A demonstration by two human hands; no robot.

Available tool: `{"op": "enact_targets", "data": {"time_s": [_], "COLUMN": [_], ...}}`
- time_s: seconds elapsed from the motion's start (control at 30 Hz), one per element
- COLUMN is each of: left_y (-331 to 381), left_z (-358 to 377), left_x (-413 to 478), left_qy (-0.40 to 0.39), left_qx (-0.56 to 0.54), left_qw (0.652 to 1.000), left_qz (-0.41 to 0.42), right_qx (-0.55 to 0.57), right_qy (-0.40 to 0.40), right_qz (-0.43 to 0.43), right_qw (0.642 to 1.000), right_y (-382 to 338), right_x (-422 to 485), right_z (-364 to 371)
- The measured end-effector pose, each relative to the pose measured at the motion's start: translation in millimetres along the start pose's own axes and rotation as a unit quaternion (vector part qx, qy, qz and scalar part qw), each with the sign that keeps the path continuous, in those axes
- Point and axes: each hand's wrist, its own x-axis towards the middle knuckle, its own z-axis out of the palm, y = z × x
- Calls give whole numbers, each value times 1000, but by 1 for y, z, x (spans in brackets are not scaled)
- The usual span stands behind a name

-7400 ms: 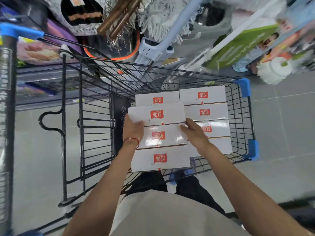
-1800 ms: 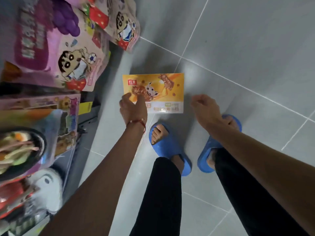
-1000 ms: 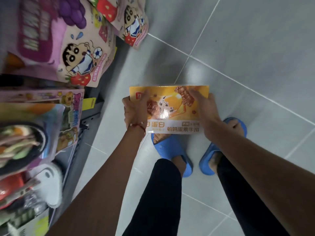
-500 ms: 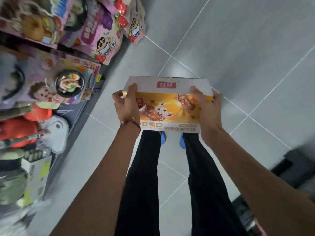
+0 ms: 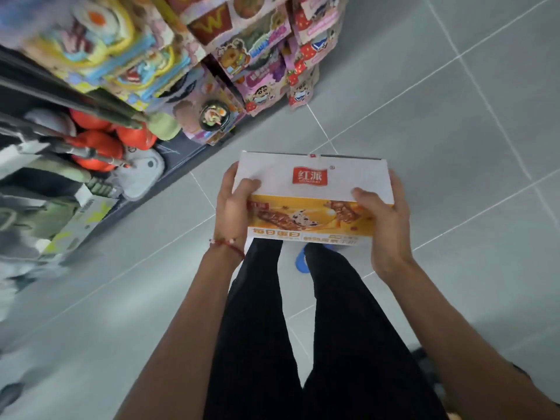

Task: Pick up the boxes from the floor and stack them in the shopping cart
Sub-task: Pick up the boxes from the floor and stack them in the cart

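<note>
Head view: white-and-orange cardboard box (image 5: 312, 189) lifted off grey floor (image 5: 454, 116) (cart next, unseen); left hand (image 5: 233, 213), right hand (image 5: 386, 228) fingers wrap ends.

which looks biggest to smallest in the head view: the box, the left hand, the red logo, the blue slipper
1. box
2. left hand
3. red logo and blue slipper: these look about alike. The slipper is mostly hidden behind the legs, so I won't rank them.

Red bead bracelet (image 5: 228, 244), black trousers (image 5: 303, 344), blue slipper (image 5: 301, 262)
</note>
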Motion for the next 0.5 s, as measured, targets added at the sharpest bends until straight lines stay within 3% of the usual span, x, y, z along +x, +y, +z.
{"op": "enact_targets", "data": {"time_s": [0.2,0.5], "left_y": [1,-29], "left_z": [-36,-105], "left_x": [-84,-178], "left_qy": [38,150], "left_qx": [-11,-89], "left_qw": [996,980], "left_qz": [74,101], "right_qx": [-114,-208], "right_qy": [-59,-170], "right_qz": [-55,-117], "right_qw": [990,956], "right_y": [-24,-20], "right_x": [-54,-136], "right_z": [1,39]}}
